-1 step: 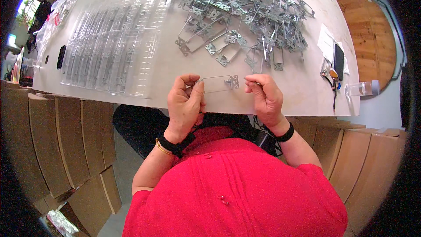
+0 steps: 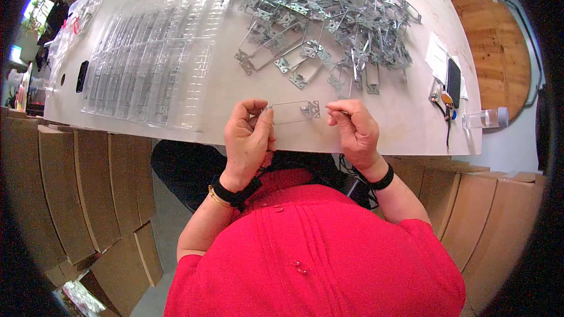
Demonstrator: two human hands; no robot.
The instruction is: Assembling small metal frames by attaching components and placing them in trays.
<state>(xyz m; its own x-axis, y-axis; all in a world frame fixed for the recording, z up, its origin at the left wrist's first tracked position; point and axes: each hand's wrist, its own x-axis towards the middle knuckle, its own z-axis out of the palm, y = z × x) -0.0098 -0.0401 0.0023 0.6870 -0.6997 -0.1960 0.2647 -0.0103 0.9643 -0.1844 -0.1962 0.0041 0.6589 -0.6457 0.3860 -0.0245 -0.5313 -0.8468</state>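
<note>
Head view: near the middle of the frame, I have the left hand (image 2: pixel 244 147) pinching a metal frame (image 2: pixel 311 110) by its left end, thumb against the curled fingers. Two thin rods run rightward from that grip to a notched silvery plate at the far end. I cannot tell from this angle whether any of the piece touches the table (image 2: pixel 423 120) beneath it.

Just right of that plate, and apart from it, I see the right hand (image 2: pixel 359 135) with its fingers curled in and the thumb close to the index finger. I cannot tell whether something small is caught between them.

Top centre of my picture is filled by a tangled pile of similar metal parts (image 2: pixel 329 17), a few lying loose along its lower edge. A clear plastic tray (image 2: pixel 214 20) with long compartments spreads over the upper left, grey parts showing through it, and a small black object (image 2: pixel 82 76) sits by its left side. Toward the right edge I make out a dark phone-like slab (image 2: pixel 453 82) on white paper, some keys (image 2: pixel 446 100) below it, and a clear bottle (image 2: pixel 484 119) lying on its side.
</note>
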